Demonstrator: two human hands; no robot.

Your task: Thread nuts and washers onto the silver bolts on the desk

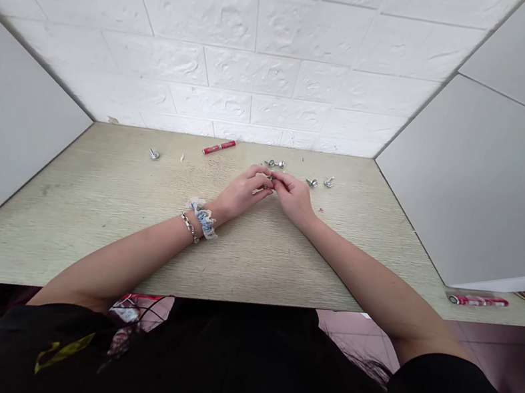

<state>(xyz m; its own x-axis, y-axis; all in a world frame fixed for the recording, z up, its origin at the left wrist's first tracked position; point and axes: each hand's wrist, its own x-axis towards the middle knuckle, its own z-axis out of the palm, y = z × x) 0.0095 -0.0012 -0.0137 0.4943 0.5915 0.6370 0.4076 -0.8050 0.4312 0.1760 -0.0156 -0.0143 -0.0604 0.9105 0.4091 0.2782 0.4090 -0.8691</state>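
Observation:
My left hand (pixel 243 192) and my right hand (pixel 294 197) meet at the middle of the pale wooden desk (pixel 102 209), fingertips pinched together on a small metal bolt (pixel 268 180) that is mostly hidden between them. The left wrist wears a chain bracelet and a blue-white scrunchie. Loose metal bolts lie close by: a pair (pixel 274 163) just beyond my fingers, two more (pixel 320 182) to the right of my right hand, and a single one (pixel 154 154) far to the left.
A red tube (pixel 219 147) lies near the white brick wall behind the hands. Another red tube (pixel 478 301) rests at the desk's right front edge. Grey side panels (pixel 487 189) close in the desk on the left and right.

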